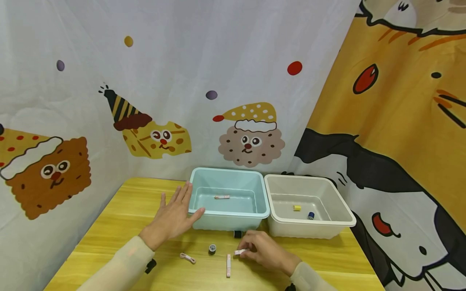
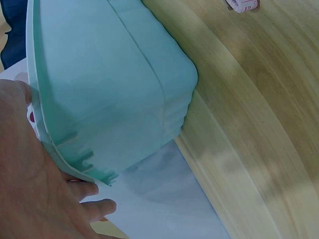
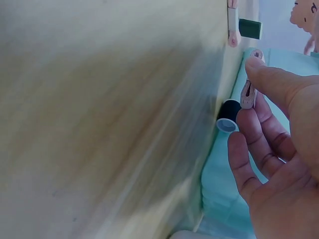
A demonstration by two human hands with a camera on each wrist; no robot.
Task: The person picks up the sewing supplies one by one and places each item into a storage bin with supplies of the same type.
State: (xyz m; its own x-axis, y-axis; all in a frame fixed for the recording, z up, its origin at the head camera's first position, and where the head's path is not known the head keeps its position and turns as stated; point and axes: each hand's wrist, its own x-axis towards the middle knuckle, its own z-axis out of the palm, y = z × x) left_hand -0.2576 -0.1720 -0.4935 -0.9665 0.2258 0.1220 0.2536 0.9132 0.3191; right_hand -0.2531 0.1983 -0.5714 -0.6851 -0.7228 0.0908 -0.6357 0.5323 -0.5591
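Observation:
My right hand (image 1: 263, 249) pinches a folded pink-and-white tape measure (image 1: 240, 251) between thumb and fingers, low over the table. In the right wrist view that tape measure (image 3: 248, 94) overlaps a black thread spool (image 3: 228, 115). My left hand (image 1: 174, 216) has its fingers straight and lies against the left rim of the light-blue tub (image 1: 229, 221). Another folded tape measure (image 1: 222, 197) lies inside this tub. Two more, one upright in view (image 1: 228, 265) and one slanted (image 1: 187, 258), lie on the table. A dark green spool (image 1: 212, 249) stands between the hands.
Right of the blue tub stands a cream tub (image 1: 309, 228), holding a yellow spool (image 1: 297, 208) and a blue spool (image 1: 311, 216). Both tubs are at the back of the wooden table (image 1: 109, 238), close to a printed cloth (image 1: 233, 60).

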